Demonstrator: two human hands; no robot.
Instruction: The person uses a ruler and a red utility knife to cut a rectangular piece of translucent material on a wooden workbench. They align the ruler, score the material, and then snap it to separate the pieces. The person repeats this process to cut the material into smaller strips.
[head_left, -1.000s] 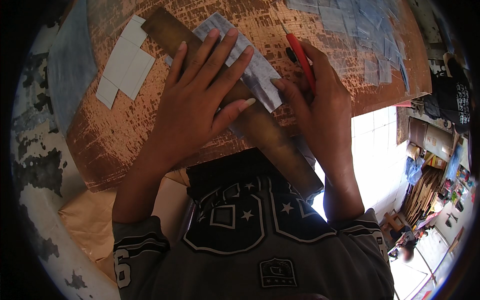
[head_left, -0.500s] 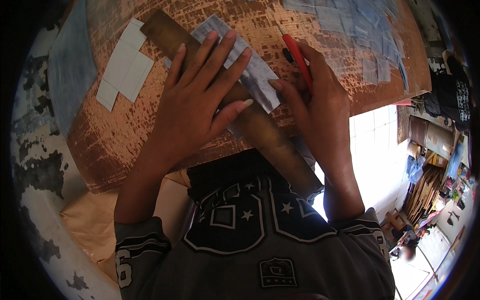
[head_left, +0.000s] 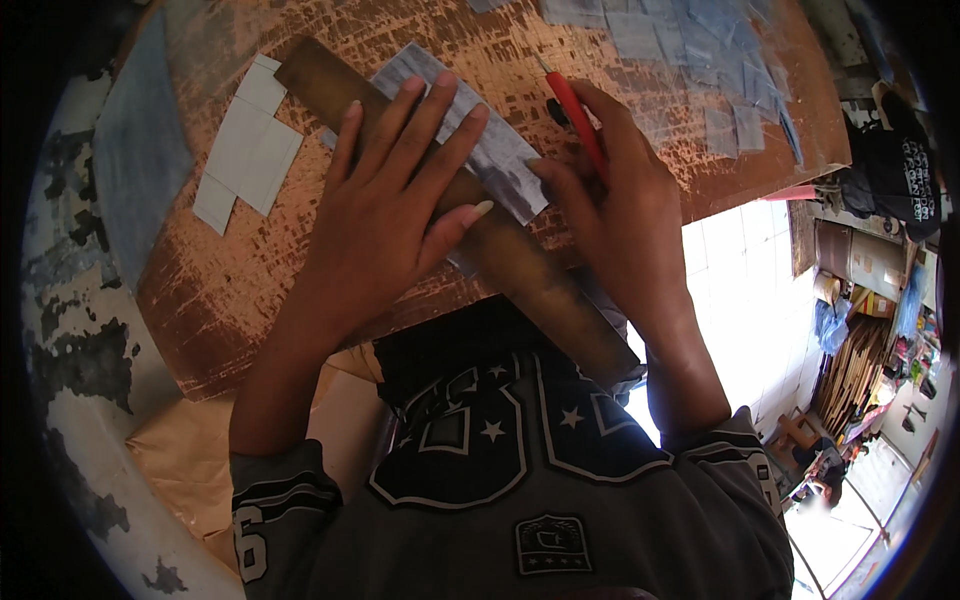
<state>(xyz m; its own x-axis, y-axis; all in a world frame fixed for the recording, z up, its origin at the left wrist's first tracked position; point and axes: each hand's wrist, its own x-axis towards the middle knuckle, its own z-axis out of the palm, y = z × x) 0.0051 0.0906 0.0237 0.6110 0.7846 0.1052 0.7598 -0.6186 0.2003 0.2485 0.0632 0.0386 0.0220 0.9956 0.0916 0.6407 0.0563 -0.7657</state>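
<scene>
My left hand (head_left: 385, 200) lies flat with spread fingers, pressing on a long brown metal-looking straightedge (head_left: 550, 285). The straightedge runs slantwise from the tabletop past its near edge toward my body. Under it lies a piece of grey-blue denim-like fabric (head_left: 500, 160), sticking out mostly on the right side. A red craft knife (head_left: 577, 120) with a thin pointed tip is gripped in my right hand (head_left: 625, 195), its tip pointing up and away from the fabric. My right thumb is close to the fabric's right edge; whether it touches cannot be made out.
White card pieces (head_left: 250, 150) lie on the worn, scored brown table (head_left: 230, 320), left of the straightedge. Many cut blue fabric pieces (head_left: 690, 60) are spread at the far right. Blue fabric (head_left: 145, 150) covers the left edge. Brown paper (head_left: 190, 440) sits below the table's near left corner.
The whole view has shifted and tilted slightly. Both hands, the straightedge and the fabric keep nearly the same places relative to each other.
</scene>
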